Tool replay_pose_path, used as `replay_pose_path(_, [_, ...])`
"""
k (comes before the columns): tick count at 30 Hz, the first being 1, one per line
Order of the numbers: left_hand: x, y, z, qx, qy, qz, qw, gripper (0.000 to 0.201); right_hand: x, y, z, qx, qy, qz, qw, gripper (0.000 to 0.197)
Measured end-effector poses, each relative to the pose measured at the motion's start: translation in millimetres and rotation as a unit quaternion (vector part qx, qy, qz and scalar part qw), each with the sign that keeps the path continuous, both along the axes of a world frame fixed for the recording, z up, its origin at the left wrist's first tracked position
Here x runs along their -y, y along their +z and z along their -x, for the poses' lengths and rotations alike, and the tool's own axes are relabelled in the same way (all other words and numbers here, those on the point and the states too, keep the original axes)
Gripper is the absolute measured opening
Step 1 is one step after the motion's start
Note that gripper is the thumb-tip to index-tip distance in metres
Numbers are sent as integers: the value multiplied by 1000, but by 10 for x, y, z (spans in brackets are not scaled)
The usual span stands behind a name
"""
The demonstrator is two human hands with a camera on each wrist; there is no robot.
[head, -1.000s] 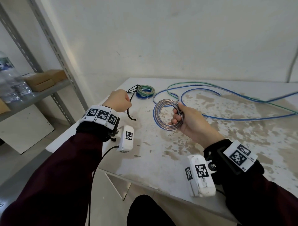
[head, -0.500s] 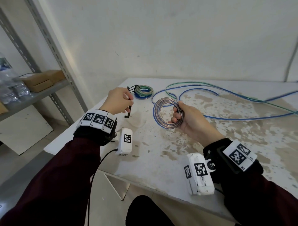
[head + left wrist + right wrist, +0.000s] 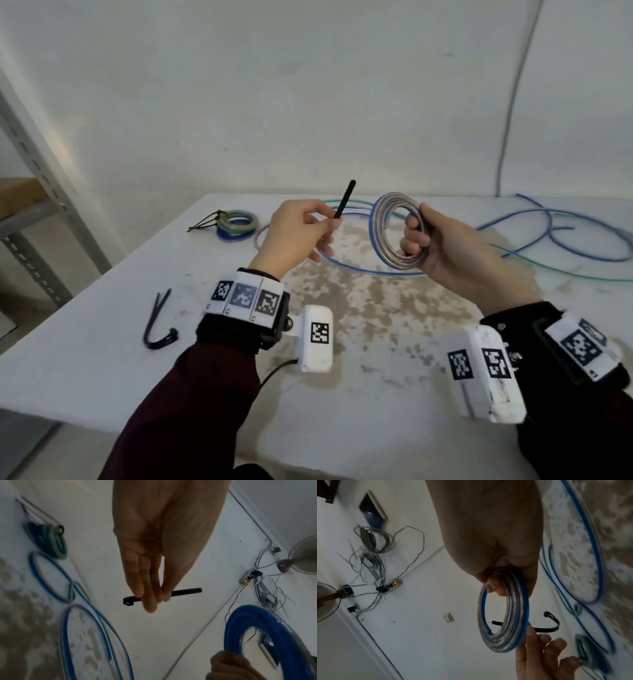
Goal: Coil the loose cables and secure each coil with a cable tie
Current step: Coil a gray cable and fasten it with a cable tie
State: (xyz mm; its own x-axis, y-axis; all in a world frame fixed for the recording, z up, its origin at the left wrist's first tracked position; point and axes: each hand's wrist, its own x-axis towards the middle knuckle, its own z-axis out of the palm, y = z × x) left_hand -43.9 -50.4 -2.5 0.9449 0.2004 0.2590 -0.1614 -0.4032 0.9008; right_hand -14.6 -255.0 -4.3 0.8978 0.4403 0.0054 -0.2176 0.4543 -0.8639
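My right hand [image 3: 442,240] grips a coil of clear-and-blue cable [image 3: 388,233] upright above the table; the same coil [image 3: 503,609] fills the right wrist view. My left hand [image 3: 298,229] pinches a black cable tie [image 3: 344,204] between thumb and fingers, its tip pointing up beside the coil. In the left wrist view the cable tie [image 3: 185,591] crosses under my fingertips [image 3: 150,601]. Loose blue and green cables [image 3: 561,253] lie spread on the table's right side. A finished tied coil [image 3: 236,224] sits at the far left.
Two spare black cable ties [image 3: 157,322] lie near the white stained table's [image 3: 102,359] left front edge. A metal shelf upright [image 3: 37,192] stands to the left. A wall closes off the back of the table.
My left hand has lifted the cable tie up and moved it right, close to the coil. The coil has risen slightly in my right hand. The head view has shifted.
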Motion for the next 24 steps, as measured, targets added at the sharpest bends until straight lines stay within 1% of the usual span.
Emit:
replay_pose_path(3, [367,-79,-123,-26,-46,83,995,10,255,14,-94,20,0,29,999,39])
replay_pose_path(6, [623,-153,-202,-64,-67,138,986,17,394,-77,-154,23,6,56,998,39])
replay_pose_path(8, [704,-241,-233,-76,-86,136,984,14,438,-186,-172,18,16,60,998,39])
replay_pose_path(10, [720,-357,-258,-80,-100,105,986,9,444,-291,-174,12,30,74,997,39])
replay_pose_path(11, [709,-413,-265,-84,-103,97,986,10,432,-338,-174,13,37,88,995,39])
replay_pose_path(13, [690,-481,-267,-93,-110,123,982,20,393,-409,-174,23,46,113,992,39])
replay_pose_path(15, [663,-491,-261,-104,-115,180,971,37,353,-461,-179,37,50,134,989,39])
replay_pose_path(16, [651,-477,-252,-108,-117,206,966,42,339,-478,-177,47,52,148,986,39])
replay_pose_path(17, [636,-465,-245,-108,-117,219,963,41,333,-496,-176,57,56,163,983,39])
replay_pose_path(20, [605,-431,-222,-101,-109,209,967,19,339,-516,-169,86,61,199,974,37])
replay_pose_path(21, [594,-431,-222,-102,-103,209,967,16,336,-514,-169,94,59,210,971,37])
replay_pose_path(24, [594,-436,-228,-107,-96,224,964,16,317,-513,-156,115,56,231,965,37])
